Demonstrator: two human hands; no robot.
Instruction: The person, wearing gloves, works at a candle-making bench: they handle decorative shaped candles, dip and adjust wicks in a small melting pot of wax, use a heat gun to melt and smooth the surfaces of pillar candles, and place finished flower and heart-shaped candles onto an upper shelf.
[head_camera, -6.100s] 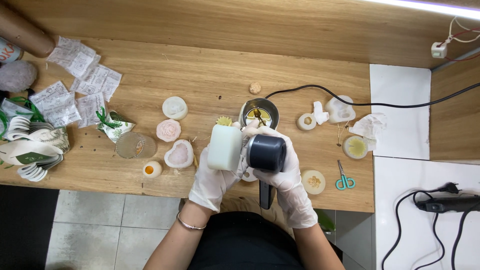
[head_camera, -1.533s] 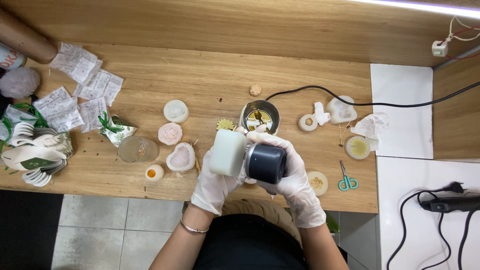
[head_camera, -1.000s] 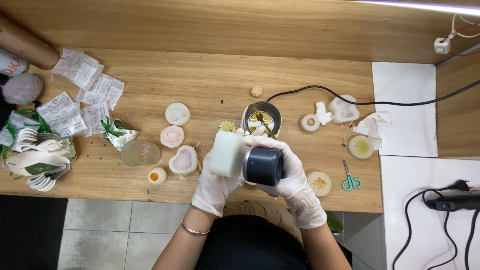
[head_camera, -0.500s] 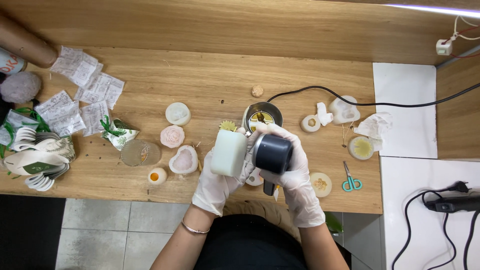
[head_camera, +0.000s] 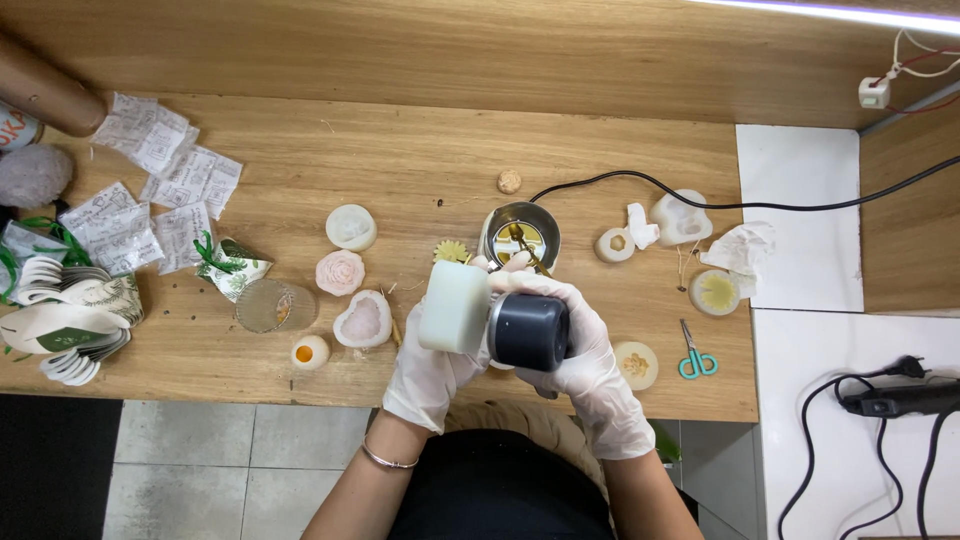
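Both gloved hands work at 6 o'clock of the tabletop (head_camera: 420, 150), just above its near edge. Left hand (head_camera: 432, 362) has its fingers clamped on a whitish cylindrical mould (head_camera: 455, 307). Right hand (head_camera: 585, 365) has its fingers wrapped tight around a dark round-bodied tool (head_camera: 528, 330), its end touching the mould's side. Looks like a heating or loosening step on the mould, mid-way; next move probably calls for a steady left grip and turning the mould against the tool.

Small metal pot (head_camera: 520, 233) with yellowish contents sits at 12 o'clock of the hands, just behind them, with a black cable (head_camera: 640, 180) running off to 2 o'clock. Yellow flower piece (head_camera: 451, 251) just beside the pot at 9 o'clock. At 9 o'clock of the hands: heart-shaped mould (head_camera: 363, 320), pink rose shape (head_camera: 340, 272), clear glass cup (head_camera: 267, 305), small orange-filled piece (head_camera: 310, 351). Green scissors (head_camera: 693, 354) at 3 o'clock, round disc (head_camera: 635, 365) between them and the right hand. White sachets (head_camera: 160, 190) and a stack of leaf-print tags (head_camera: 70, 320) at far 9 o'clock.

Light wood surface, wood wall behind, grey tiled floor (head_camera: 200, 470) below. White side counter (head_camera: 860, 420) at 4 o'clock carries a black plug lead.
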